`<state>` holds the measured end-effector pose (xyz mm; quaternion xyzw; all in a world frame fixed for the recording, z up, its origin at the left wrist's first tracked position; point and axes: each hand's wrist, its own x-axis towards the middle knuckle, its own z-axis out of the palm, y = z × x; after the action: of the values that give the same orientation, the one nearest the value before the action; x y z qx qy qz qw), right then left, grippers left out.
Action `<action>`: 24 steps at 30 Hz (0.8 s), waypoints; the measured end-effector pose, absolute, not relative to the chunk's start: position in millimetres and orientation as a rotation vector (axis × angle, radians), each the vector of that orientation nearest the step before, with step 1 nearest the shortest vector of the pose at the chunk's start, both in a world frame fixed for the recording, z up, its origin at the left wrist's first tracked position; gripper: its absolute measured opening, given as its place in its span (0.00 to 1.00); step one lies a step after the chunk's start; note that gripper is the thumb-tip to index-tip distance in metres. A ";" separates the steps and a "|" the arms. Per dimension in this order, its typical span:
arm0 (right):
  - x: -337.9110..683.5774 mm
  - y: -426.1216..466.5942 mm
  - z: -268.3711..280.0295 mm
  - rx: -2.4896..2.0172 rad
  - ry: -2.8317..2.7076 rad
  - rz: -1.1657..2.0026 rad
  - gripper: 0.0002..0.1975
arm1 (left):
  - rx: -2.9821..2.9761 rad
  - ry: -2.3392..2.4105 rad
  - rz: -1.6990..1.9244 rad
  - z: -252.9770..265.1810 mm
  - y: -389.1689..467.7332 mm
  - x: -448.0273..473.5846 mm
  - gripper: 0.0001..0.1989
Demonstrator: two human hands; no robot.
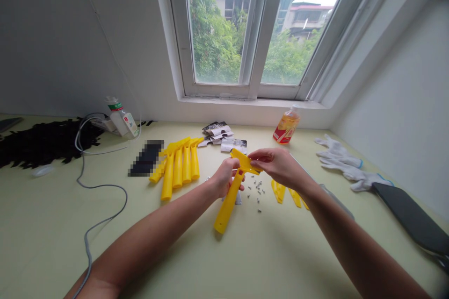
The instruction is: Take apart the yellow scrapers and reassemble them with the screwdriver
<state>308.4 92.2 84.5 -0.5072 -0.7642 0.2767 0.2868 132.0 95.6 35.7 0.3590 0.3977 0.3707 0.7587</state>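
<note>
A yellow scraper (227, 205) is held above the table, its handle slanting down toward me and its wide head at the top. My left hand (225, 178) is closed around the scraper near the neck, with some fingers hidden behind it. From the other side my right hand (278, 166) pinches the right part of the head. Whether a small part sits between those fingertips cannot be made out. Below the hands lie several small metal screws (258, 188). Yellow flat pieces (278, 191) rest under my right forearm, and several yellow scrapers (178, 166) lie to the left.
Behind the hands are printed cards (216, 131) and a drink bottle (286, 125). White gloves (342, 161) and a dark grey flat object (409, 215) lie right. At left are a pixelated dark rectangle (146, 159), a grey cable (105, 186), a white bottle (119, 119) and black strips (49, 142).
</note>
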 end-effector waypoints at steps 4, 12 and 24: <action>307.4 91.0 85.5 -1.324 -2.091 0.751 0.09 | 0.777 0.846 0.833 36.8 94.7 132.6 0.11; 305.8 91.6 82.9 -1.342 -2.196 0.378 0.06 | 0.836 0.768 0.900 39.1 91.3 137.0 0.15; 312.6 98.4 82.5 -1.305 -1.975 0.926 0.13 | 0.962 0.673 0.986 46.4 88.3 136.2 0.21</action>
<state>312.6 98.4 82.5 -0.4906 -0.7423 0.3480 0.2953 136.2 88.3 46.4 0.4353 0.3043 0.4462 0.7202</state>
